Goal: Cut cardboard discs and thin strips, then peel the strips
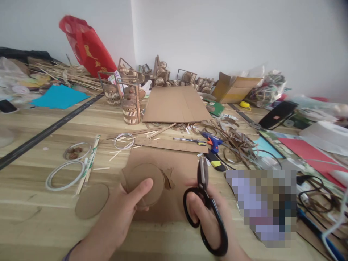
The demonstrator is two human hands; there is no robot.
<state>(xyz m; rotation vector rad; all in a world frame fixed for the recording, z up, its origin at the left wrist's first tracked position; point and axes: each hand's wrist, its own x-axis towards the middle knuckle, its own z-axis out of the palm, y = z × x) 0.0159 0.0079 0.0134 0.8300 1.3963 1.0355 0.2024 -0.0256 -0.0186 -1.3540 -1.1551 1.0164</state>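
Note:
My left hand (130, 203) grips a round cardboard disc (146, 174), thumb on top and fingers beneath. A torn strip of cardboard (169, 178) shows at the disc's right edge; whether it is still joined I cannot tell. In my right hand (209, 221) is a pair of black-handled scissors (202, 174), blades pointing up and away from me and looking closed. Under both hands lies a flat cardboard sheet (176, 206). Another cardboard disc (92, 201) rests on the table left of my left hand.
White tape rings (65, 175) and thin sticks (115, 155) lie left. A blue glue gun (213, 141) and a yellow-black utility knife (216, 161) are beyond my right hand. Small lidded baskets (131, 110) stand behind, beside a large cardboard sheet (176, 103). Brown strips (239, 145) tangle at right.

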